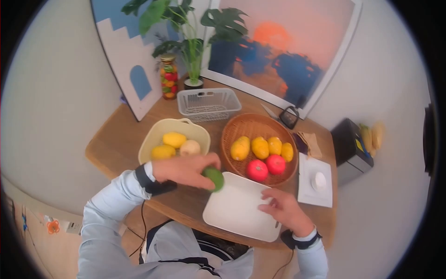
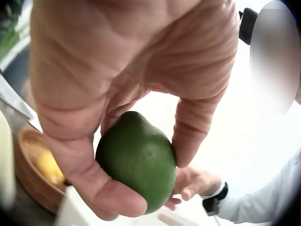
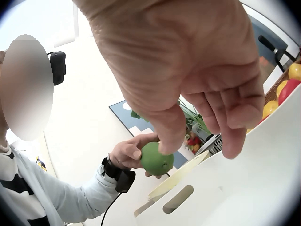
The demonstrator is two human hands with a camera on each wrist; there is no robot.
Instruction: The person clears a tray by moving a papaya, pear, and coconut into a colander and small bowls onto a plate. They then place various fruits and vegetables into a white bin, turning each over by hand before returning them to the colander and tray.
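Left hand [image 1: 188, 170] gripping, right hand [image 1: 284, 210] relaxed.
From my remote feed, I note the left forearm [image 1: 114, 195] extended far and rightward, thumb [image 2: 195, 129] and fingers [image 2: 117, 195] curled into a pinch; the right forearm [image 1: 312, 258] angles far and leftward, fingers [image 3: 235, 141] loosely bent, thumb [image 3: 170, 129] apart.

1. Green fruit [image 1: 213, 179], centre of the head view: deep, unpatterned green.
2. Tray [image 1: 239, 207], lower centre: plain white.
3. Basin [image 1: 152, 133], left of centre: pale cream-yellow.
4. Oval fruits [image 1: 174, 139] there: bright yellow; round fruit [image 1: 189, 148] beside them: pale beige.
5. Wicker basket [image 1: 260, 123], right of centre: orange-brown, woven pattern.
6. Mangoes [image 1: 260, 147] inside it: golden yellow; round red fruits [image 1: 257, 170]: pinkish red.
7. Slotted basket [image 1: 209, 99], above centre: translucent grey, grid pattern.
8. Bench [image 1: 116, 139]: brown wood.
9. Jar [image 1: 169, 80], upper left: red, orange and green contents.
10. Picture [image 1: 302, 39], upper right: pink sky, orange disc, dark-blue shapes, white frame.
11. Sleeve [image 1: 109, 200], lower left: pale blue.
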